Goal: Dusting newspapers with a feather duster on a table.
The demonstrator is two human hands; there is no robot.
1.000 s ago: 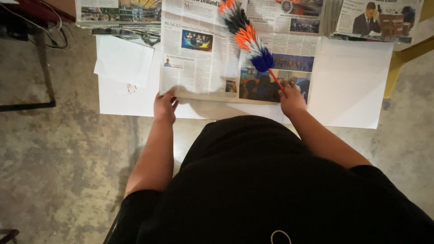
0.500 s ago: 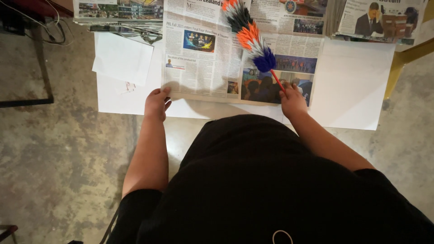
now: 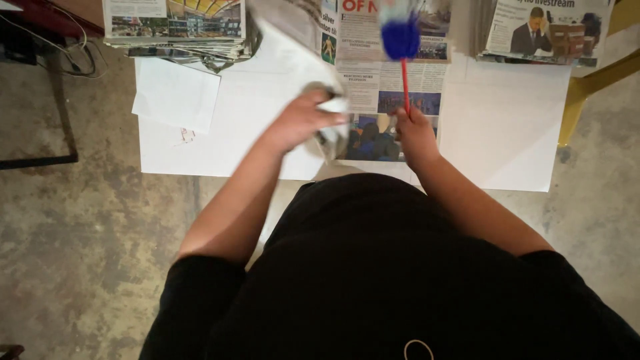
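We see our left hand closed around the lower edge of a newspaper page, fingers curled over the paper and pinching it; the page is lifted off the desk and arcs up and away from the hand toward the far edge, and both hand and page are blurred, so we cannot tell exactly how the fingers lie. Just beside that hand, on its right, our right hand is wrapped in a fist around the thin red handle of a duster, which stands nearly upright from the fist with its blue tuft pointing away from us; the upper part of the tuft is blurred. Under the duster lies the open newspaper, spread flat on the white-covered desk, its coloured pictures showing between the two hands. To the left of this newspaper a loose white sheet lies on the desk, tilted a little, and beyond it, at the far left corner, a stack of newspapers. To the right of the open newspaper, at the far right corner, sits a second stack of newspapers. The desk stands on a bare concrete floor, and a yellow leg shows at the desk's right edge.
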